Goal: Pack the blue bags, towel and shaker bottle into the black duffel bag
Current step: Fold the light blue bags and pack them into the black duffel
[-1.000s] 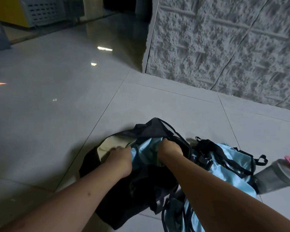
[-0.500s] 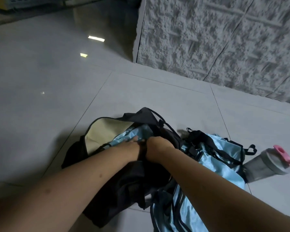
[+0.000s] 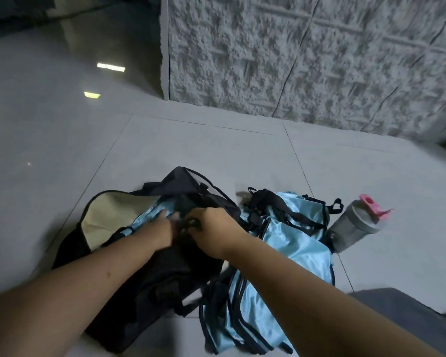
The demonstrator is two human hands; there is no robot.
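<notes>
On the tiled floor (image 3: 216, 148), the left hand (image 3: 162, 228) is pressing a blue bag (image 3: 150, 215) into the black duffel bag (image 3: 165, 274) with loose fingers while the right hand (image 3: 214, 228) is gripping its black strap (image 3: 191, 224); another blue bag (image 3: 289, 243) and the shaker bottle (image 3: 355, 225) are lying beside it.

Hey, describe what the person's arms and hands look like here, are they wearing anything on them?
Both forearms are bare as far as the frame shows: no sleeves, gloves, watch or bracelets. The left hand and the right hand show no rings, though the fingers are partly hidden and blurred. A small dark spot marks the left forearm.

Both forearms reach forward, hands close together; left hand (image 3: 162, 229) fingers extended, right hand (image 3: 211, 228) fingers curled.
</notes>
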